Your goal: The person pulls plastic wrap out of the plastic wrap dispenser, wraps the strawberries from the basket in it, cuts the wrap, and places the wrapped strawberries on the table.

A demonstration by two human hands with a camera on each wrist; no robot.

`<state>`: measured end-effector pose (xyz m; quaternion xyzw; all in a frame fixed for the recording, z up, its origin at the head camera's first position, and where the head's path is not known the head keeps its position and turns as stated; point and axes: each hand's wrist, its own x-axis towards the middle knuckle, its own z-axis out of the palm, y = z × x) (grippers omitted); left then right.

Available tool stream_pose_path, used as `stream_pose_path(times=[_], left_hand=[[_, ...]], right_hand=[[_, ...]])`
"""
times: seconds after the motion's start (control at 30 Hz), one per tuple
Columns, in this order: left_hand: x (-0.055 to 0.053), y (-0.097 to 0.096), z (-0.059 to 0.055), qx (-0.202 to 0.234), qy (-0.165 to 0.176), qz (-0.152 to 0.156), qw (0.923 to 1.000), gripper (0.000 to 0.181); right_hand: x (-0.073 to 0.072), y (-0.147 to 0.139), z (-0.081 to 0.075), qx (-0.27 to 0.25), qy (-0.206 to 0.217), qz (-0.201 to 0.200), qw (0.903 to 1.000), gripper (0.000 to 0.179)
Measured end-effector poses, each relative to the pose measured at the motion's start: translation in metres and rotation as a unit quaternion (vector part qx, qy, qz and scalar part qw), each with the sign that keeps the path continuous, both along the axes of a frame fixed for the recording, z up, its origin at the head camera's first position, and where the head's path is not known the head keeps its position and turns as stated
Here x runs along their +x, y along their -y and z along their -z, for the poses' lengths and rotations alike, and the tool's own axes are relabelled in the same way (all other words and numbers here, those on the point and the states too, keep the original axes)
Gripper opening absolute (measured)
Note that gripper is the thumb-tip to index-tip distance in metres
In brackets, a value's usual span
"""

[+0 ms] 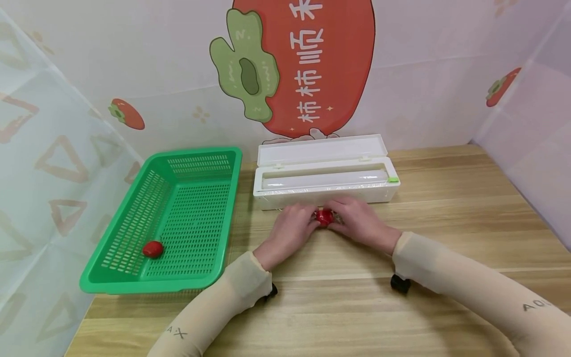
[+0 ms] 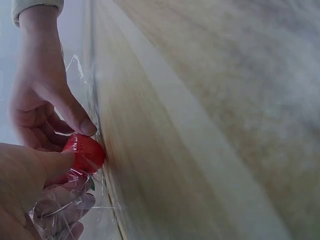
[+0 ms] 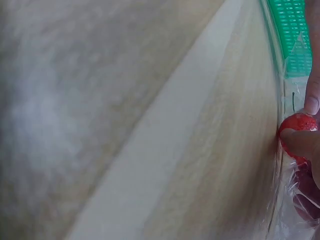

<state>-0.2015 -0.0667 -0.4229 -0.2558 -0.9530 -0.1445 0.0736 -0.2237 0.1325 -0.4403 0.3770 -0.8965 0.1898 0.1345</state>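
Note:
A red strawberry (image 1: 324, 217) with a dotted skin and a bit of green is held just in front of the white film box. Clear cling film (image 2: 107, 202) lies around it, crinkled in both wrist views. My left hand (image 1: 290, 228) pinches it from the left, the thumb across its side. From the right, my right hand (image 1: 359, 223) pinches the same strawberry, with its thumb pressed on the red skin in the right wrist view. The fingers behind the fruit are partly hidden by film and hands.
Behind the hands stands the white cling film box (image 1: 327, 196), lid (image 1: 323, 150) raised, a film roll (image 1: 325, 179) inside and a green slider (image 1: 392, 179) at its right end. A green basket (image 1: 236, 198) at left holds another red fruit (image 1: 153, 249). Printed walls enclose the wooden table (image 1: 339, 317).

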Motion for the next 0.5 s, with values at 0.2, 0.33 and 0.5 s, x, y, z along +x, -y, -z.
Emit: stream_pose_path(times=[0.2,0.33,0.5], left_hand=[[-0.0004,0.0008,-0.0005,-0.011,-0.013,0.002,0.9999,0.007],[-0.0006,0.0028,0.0012,-0.018,-0.031,0.003,0.9993,0.014],[-0.0014,0.0055,0.0027,-0.028,-0.058,0.001,0.9979,0.016]], right_hand=[[-0.0016,0.0015,-0.0003,0.004,0.004,0.004,1.0,0.038],[-0.0033,0.0012,-0.001,-0.003,-0.006,-0.006,1.0,0.036],[-0.0051,-0.0001,-0.0004,-0.002,-0.022,-0.009,0.9997,0.033]])
